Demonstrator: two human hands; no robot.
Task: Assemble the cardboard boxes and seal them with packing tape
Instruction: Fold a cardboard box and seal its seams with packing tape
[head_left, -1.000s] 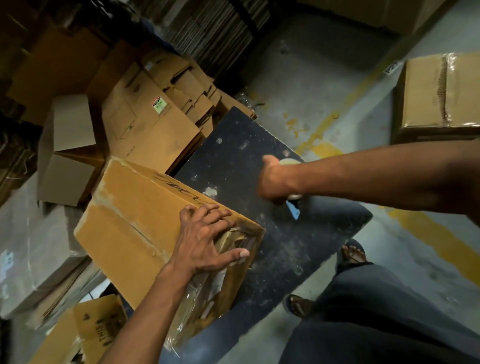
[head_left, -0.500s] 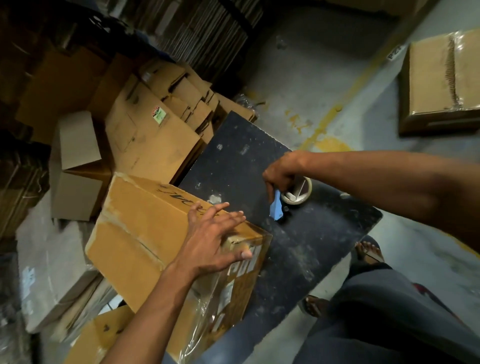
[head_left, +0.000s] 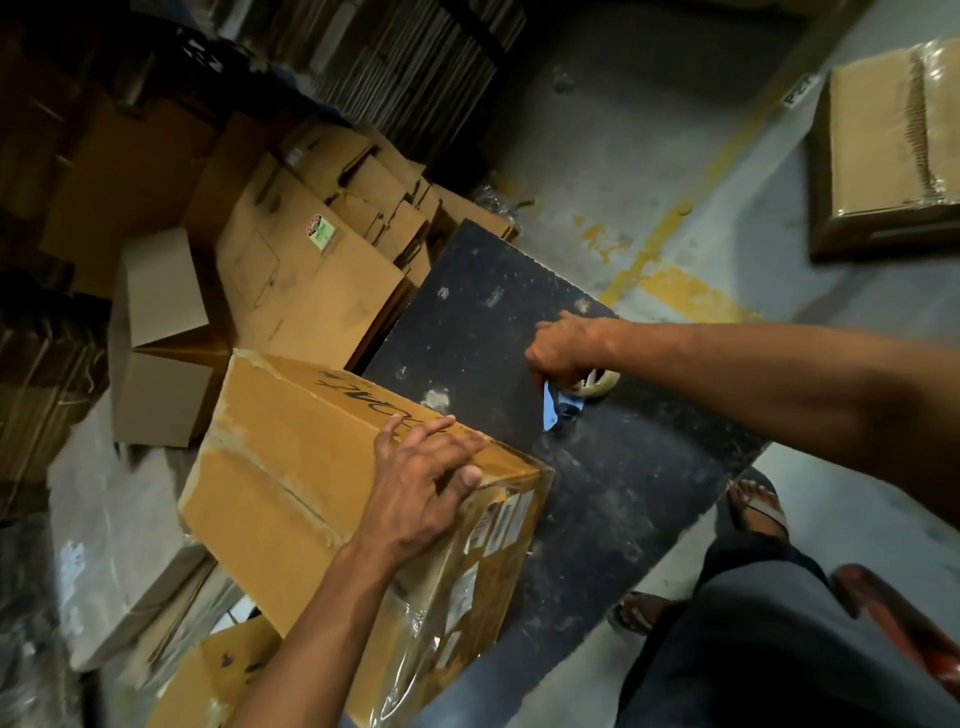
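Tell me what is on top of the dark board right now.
On the dark board sit one end of the cardboard box, pressed by the left hand, and the tape dispenser gripped by the right hand. The board beneath them is hidden.

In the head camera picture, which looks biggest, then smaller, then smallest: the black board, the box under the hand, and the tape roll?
1. Black board, though the box covers part of it.
2. Cardboard box under the left hand; it is nearer the camera, so it may look bigger than it is.
3. Tape roll in the right hand, clearly smallest.
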